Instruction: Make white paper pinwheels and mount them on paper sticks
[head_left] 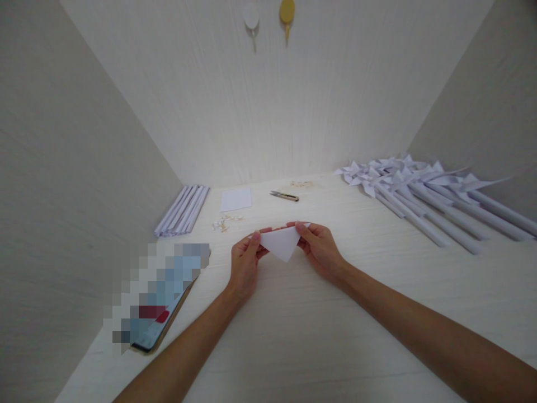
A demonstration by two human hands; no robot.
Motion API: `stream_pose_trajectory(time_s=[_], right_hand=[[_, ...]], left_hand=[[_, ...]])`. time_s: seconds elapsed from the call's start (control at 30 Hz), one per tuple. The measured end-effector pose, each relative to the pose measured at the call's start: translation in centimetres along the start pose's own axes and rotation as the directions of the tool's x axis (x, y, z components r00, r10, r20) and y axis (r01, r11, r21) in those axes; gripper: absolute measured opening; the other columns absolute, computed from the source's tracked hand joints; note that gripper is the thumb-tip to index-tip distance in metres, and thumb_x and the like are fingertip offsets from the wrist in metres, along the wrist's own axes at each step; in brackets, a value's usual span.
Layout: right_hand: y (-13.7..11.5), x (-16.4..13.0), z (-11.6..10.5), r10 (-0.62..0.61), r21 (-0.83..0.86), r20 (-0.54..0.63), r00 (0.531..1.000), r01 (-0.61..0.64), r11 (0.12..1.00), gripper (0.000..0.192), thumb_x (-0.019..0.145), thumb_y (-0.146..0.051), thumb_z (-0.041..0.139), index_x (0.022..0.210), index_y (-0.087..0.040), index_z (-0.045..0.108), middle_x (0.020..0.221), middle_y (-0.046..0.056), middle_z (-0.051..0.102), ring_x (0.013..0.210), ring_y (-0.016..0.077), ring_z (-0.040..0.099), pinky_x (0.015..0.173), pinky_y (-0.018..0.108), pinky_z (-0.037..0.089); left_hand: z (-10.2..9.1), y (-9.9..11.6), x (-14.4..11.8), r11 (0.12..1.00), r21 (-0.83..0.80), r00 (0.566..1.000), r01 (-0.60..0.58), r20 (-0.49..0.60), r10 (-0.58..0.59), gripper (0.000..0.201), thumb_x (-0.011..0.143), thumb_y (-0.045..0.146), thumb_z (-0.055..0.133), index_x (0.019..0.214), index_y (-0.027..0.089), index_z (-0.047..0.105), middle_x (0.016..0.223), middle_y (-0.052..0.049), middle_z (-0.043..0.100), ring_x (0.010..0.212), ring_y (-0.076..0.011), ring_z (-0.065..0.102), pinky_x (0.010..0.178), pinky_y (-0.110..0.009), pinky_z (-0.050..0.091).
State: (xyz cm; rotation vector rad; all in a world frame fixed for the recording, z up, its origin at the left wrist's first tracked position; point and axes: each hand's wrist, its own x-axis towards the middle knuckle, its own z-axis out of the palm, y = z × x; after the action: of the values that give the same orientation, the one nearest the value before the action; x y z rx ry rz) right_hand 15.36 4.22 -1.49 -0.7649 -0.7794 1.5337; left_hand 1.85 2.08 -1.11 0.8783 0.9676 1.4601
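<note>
White wood-grain walls point(268, 112) back our pale tabletop point(268, 347). Paper pinwheels point(403, 176) on rolled sticks point(419, 223) lie heaped at right; the smartphone point(173, 299) at left has a screen masked beyond reading. Our left hand point(244, 263) and right hand point(323, 249), mostly closed, pinch opposite ends of a folded paper triangle point(282, 243) over the tabletop's middle; its apex points towards us, its long edge running left to right. Thread snips point(285, 196) lie beyond, blades to the left.

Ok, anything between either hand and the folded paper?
Nothing visible: left hand and right hand both pinch the folded paper near its upper corners. The snips lie beyond, apart from both.
</note>
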Motion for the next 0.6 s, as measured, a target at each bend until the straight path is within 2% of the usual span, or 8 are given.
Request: stream_pose_trajectory(time_s=[0.33, 0.6], right_hand=[[-0.08, -0.14, 0.10, -0.026, -0.011, 0.043, 0.999, 0.027, 1.000, 0.022, 0.060, -0.038, 0.067, 0.066, -0.016, 0.067, 0.067, 0.005, 0.068, 0.069, 0.0150, 0.060, 0.074, 0.032, 0.044], [0.16, -0.24, 0.05, -0.081, -0.016, 0.050, 0.996, 0.082, 0.997, 0.023, 0.064, -0.039, 0.064, 0.068, -0.017, 0.068, 0.072, 0.005, 0.069, 0.071, 0.0149, 0.061, 0.071, 0.031, 0.044]], left_hand=[[-0.03, -0.09, -0.01, 1.000, 0.018, 1.000, -0.005, 0.000, 0.005, 0.030, 0.067, 0.040, 0.059, 0.077, 0.012, 0.066, 0.080, -0.009, 0.068, 0.075, -0.0169, 0.062, 0.071, -0.030, 0.047], [-0.02, -0.15, 0.04, 1.000, 0.025, 1.000, -0.015, -0.012, 0.016, 0.028, 0.067, 0.039, 0.059, 0.075, 0.013, 0.067, 0.079, -0.008, 0.068, 0.072, -0.0152, 0.061, 0.070, -0.028, 0.047]])
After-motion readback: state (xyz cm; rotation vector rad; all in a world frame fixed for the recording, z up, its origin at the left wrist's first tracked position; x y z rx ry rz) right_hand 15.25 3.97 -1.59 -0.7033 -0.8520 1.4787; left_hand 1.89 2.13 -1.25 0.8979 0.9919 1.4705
